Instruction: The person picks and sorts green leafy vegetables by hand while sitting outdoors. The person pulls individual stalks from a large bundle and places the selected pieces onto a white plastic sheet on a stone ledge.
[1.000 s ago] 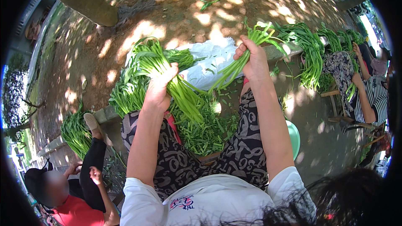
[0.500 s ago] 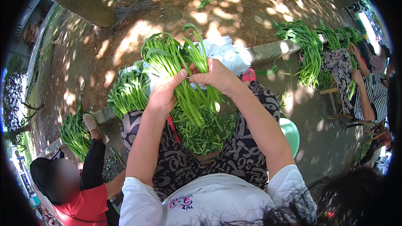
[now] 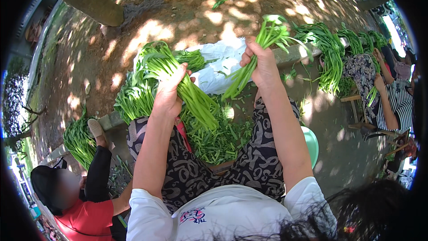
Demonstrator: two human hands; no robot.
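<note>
My left hand is closed round a thick bunch of long-stemmed leafy greens, the leaves pointing away from me and the stem ends toward my lap. Off to the right, my right hand grips a smaller bunch of the same greens, tilted, with its lower stems slanting down to the left. The two bunches are apart. Below them, between my knees, lies a heap of short green cuttings. A white plastic sheet spreads beyond my hands, with another small bunch on it.
More greens lie left of my knee. A red handle-like object rests by my left thigh. A pale green basin stands at my right. Greens hang over a low kerb. People sit at the left and right.
My hands have parted. The right hand has drawn the smaller bunch away to the right, while the left hand has shifted slightly left with the larger bunch, uncovering the white sheet.
</note>
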